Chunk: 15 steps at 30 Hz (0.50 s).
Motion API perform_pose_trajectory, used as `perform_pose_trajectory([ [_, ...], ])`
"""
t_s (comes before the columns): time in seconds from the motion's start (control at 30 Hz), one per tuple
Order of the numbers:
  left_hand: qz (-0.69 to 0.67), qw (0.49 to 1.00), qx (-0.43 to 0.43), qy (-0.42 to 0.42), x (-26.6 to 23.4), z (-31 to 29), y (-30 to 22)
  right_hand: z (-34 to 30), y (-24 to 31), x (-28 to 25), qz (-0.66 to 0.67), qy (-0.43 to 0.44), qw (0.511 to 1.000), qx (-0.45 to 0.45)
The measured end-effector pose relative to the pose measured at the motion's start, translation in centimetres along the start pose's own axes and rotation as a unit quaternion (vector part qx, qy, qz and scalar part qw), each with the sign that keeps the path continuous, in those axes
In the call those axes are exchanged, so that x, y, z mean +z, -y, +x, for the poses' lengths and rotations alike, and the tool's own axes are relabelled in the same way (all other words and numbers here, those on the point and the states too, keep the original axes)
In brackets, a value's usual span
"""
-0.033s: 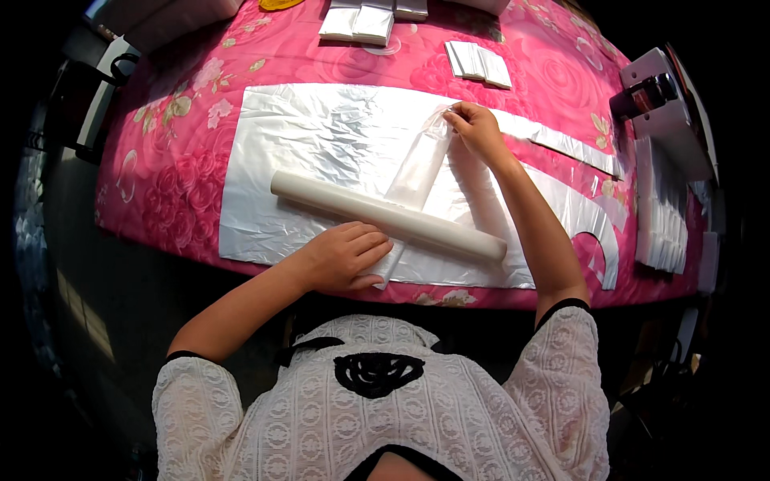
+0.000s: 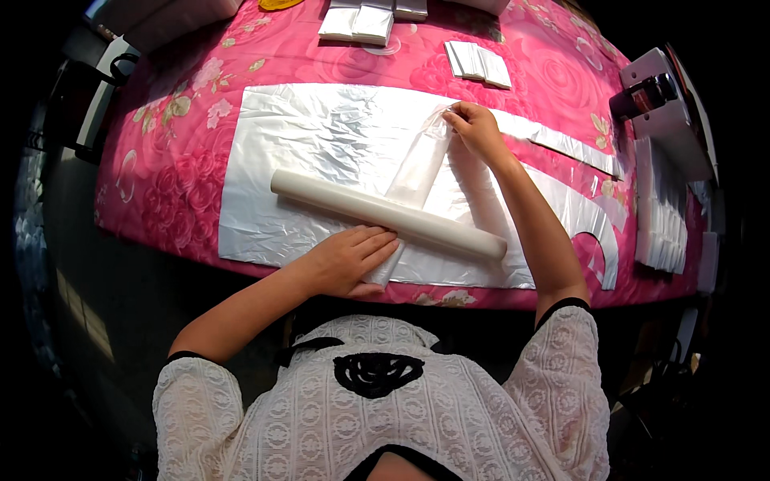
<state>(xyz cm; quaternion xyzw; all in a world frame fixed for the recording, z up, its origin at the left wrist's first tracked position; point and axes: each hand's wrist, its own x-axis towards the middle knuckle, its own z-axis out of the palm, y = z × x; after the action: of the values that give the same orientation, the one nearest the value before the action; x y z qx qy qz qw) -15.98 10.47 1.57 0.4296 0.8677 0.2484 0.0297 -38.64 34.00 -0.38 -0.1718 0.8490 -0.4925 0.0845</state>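
A narrow strip of folded, see-through plastic film (image 2: 420, 169) runs slantwise over a large white plastic bag (image 2: 277, 128) lying flat on the table. Across the strip lies a long whitish tube (image 2: 377, 210). My right hand (image 2: 475, 128) pinches the strip's far end between thumb and fingers. Near the table's front edge, my left hand (image 2: 346, 258) lies flat with its fingers stretched out over the strip's near end, just below the tube. The bag's cut-out handle parts (image 2: 589, 220) spread to the right, partly behind my right forearm.
A pink flowered cloth (image 2: 192, 176) covers the table. Small folded white bags (image 2: 478, 64) and another stack (image 2: 357, 22) lie at the back. On the right are a tall pile of folded bags (image 2: 662, 208), a white box (image 2: 670, 132) and a dark cylinder (image 2: 644, 96).
My left hand has slid slightly right and away from me along the near end of the strip. My right hand and the tube have stayed put.
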Motion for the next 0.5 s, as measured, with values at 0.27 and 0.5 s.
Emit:
perform_pose_trajectory([
  [0.27, 0.050, 0.996, -0.041, 0.057, 3.6, -0.8, -2.0, -1.2, 1.7, -1.3, -0.125, -0.136, 0.982, 0.044],
  [0.5, 0.057, 0.996, -0.061, 0.035, 4.3, -0.9, -3.4, -15.8, 7.1, 3.7, -0.201, 0.122, 0.965, -0.119],
])
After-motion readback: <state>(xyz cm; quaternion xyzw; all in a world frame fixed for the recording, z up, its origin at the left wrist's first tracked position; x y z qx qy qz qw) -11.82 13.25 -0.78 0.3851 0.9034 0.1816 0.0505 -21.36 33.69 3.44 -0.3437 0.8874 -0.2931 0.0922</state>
